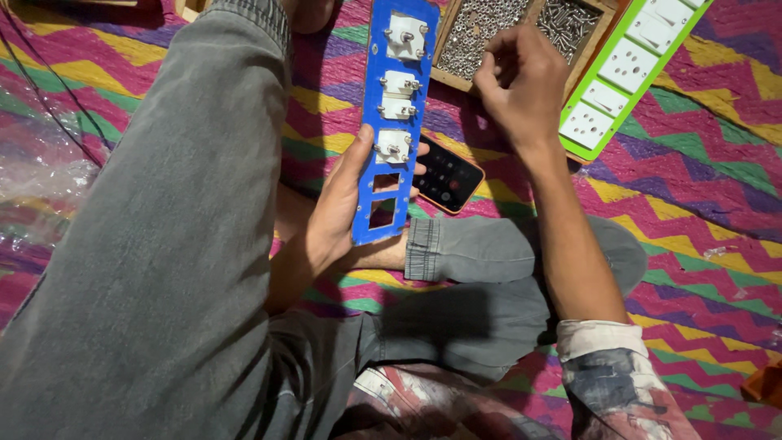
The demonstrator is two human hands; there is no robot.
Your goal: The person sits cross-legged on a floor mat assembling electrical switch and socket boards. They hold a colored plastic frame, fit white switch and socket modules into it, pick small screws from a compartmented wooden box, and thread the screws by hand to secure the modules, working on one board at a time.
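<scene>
1. Head view, looking down at a person sitting cross-legged on a zigzag-patterned mat (700,204) in pink, yellow, green and purple.
2. The left hand (342,208) is clamped on the lower end of a long blue plate (397,122), thumb along its left edge and fingertips showing at its right edge.
3. The blue plate stands roughly upright in the view, tilted slightly, with its back side facing the camera. Four white switch modules (394,145) with metal screw terminals sit in its upper openings; the two lowest square openings are unfilled.
4. The right hand (521,81) is well apart from the left, its fingers curled together over the near edge of a wooden tray (444,75). Whether it pinches anything cannot be told.
5. The wooden tray has two compartments, each filled with small metal screws and nuts (481,28).
6. Just right of the tray lies a green-framed panel (631,69) with white sockets and switches, face up and slanted.
7. A phone (446,175) with an orange case and a dark screen lies on the mat, between the plate and the right forearm.
8. Grey trouser legs (179,244) fill the left and centre; a paint-stained sleeve (615,383) covers the right upper arm.
</scene>
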